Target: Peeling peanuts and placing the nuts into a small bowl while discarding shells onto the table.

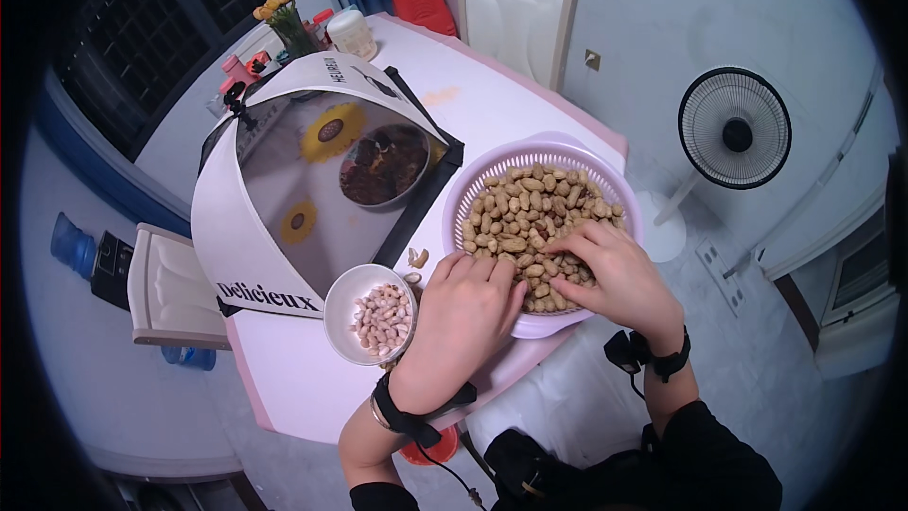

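Unshelled peanuts (525, 206) heap up in a lilac plastic colander basket (543, 144) on the table in front of me. My right hand (624, 280) reaches into the heap from the right, thumb and fingers apart and touching peanuts; no nut shows between them. Across the basket's near left rim lies my left hand (472, 301), back up and fingers bent over the edge, so its fingertips and anything under them are hidden. Left of that hand stands a white bowl (340, 301) partly filled with shelled pinkish peanut kernels (385, 319). Bits of peanut shell (418, 257) lie beyond it.
A white mesh food cover (213, 227) shelters a dish of dark food (386, 163) on the pink-edged tablecloth (305, 376). Yellow tulips in a vase (294, 32) and a white canister (352, 34) stand behind. A round fan heater (734, 129) stands right; a red container (433, 446) sits below the table edge.
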### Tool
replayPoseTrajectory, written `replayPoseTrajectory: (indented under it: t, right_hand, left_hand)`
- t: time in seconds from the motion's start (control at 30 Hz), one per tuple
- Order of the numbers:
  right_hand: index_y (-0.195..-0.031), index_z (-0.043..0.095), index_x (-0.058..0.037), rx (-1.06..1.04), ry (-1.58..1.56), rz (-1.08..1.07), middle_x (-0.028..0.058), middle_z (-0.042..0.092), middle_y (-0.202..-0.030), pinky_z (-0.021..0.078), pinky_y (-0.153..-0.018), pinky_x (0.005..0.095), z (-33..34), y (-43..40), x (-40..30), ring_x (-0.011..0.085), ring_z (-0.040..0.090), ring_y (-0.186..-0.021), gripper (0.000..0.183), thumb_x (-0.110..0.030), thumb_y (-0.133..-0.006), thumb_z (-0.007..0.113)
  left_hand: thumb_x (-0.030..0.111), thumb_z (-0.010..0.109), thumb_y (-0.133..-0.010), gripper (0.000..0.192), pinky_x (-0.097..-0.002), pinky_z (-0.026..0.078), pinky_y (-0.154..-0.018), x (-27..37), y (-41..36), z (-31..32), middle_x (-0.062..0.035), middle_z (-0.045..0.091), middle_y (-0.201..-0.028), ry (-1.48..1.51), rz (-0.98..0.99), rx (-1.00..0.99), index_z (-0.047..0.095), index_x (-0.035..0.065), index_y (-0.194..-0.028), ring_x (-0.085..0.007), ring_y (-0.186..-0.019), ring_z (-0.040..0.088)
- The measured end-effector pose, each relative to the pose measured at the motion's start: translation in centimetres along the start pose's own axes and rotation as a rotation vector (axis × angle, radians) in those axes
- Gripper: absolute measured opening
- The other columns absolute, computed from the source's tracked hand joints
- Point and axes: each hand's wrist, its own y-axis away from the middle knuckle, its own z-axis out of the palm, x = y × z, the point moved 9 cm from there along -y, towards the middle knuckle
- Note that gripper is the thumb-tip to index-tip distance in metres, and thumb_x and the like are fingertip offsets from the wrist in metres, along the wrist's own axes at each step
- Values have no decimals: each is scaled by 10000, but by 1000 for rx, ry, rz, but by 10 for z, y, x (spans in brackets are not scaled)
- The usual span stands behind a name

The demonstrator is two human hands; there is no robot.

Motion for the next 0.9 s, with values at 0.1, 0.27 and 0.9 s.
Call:
replayPoseTrajectory:
  t: [0.1, 0.27, 0.9]
  right_hand:
    - [-1144, 673, -34, -13, -6, 3, 142, 632, -1089, 481, -991, 434, 2, -2, 0, 338, 603, -1107, 354, -207, -848, 760]
    - [-1159, 661, -28, -6, -100, 48, 154, 623, -1102, 481, -989, 439, 7, -2, 6, 357, 596, -1104, 355, -139, -835, 752]
    - [-1046, 689, -45, 96, -138, 85, 108, 616, -1007, 520, -866, 427, 5, -1, 6, 304, 625, -988, 211, -54, -836, 704]
  left_hand:
    - [240, 684, -935, 199, -430, 518, -864, -2, 0, 9, -128, 647, -849, -8, -16, -57, 652, 44, -941, -334, -869, 662]
    - [251, 681, -939, 210, -435, 535, -791, -4, -1, 13, -129, 644, -860, 8, -19, -80, 651, 43, -949, -334, -853, 668]
    - [184, 656, -948, 134, -439, 570, -743, -9, 0, 25, -123, 612, -945, 126, -64, -132, 650, 61, -1002, -334, -847, 677]
